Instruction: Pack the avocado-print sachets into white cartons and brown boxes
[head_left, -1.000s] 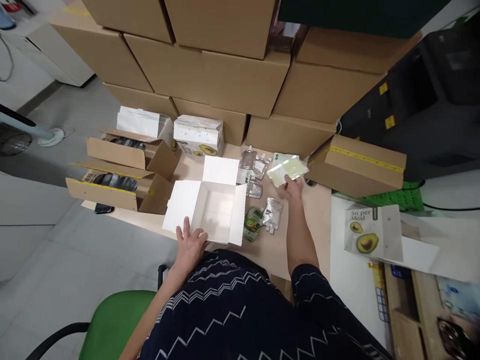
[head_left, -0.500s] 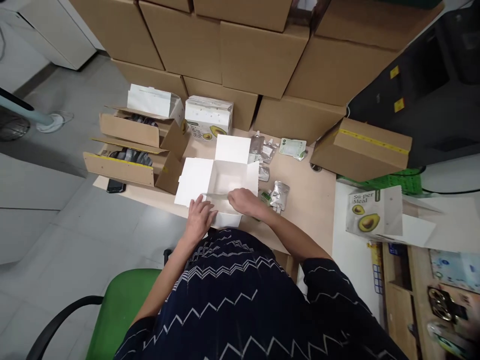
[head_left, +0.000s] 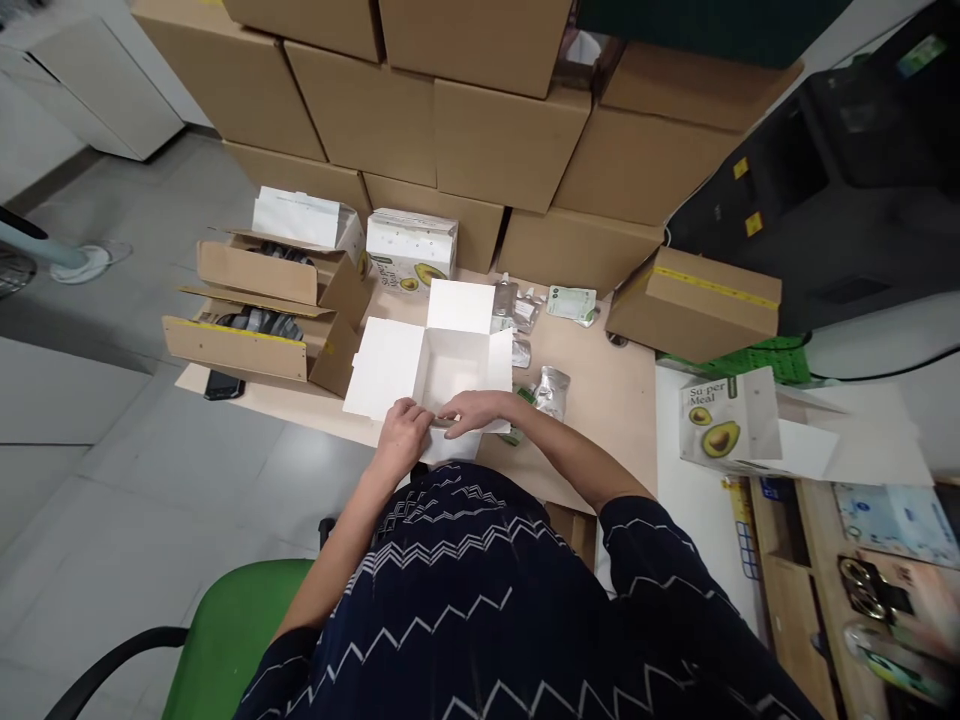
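An open white cardboard box [head_left: 457,362] stands at the table's front edge with its flaps spread, and its inside looks bare. My left hand [head_left: 406,434] is closed at the near left corner, fingers curled over the box edge. My right hand [head_left: 474,408] reaches across the near side, thumb and bent fingers at the rim close beside the left fingertips. Both appear to pinch the near wall or its flap; the fingers partly hide it. Silver spouted pouches [head_left: 553,392] lie right of the box, and a green-and-white pouch [head_left: 571,303] lies farther back.
Two open brown cartons [head_left: 255,362] with dark silvery contents stand left, near a black phone [head_left: 224,385]. A printed avocado box [head_left: 412,250] is behind. Stacked brown cartons [head_left: 510,140] wall the back. Right are a taped carton [head_left: 697,300] and an open avocado box [head_left: 720,425].
My right hand has moved left and slightly down, closing in on my left hand. The thin pale strip seen between them is now mostly hidden. My view has shifted a little.
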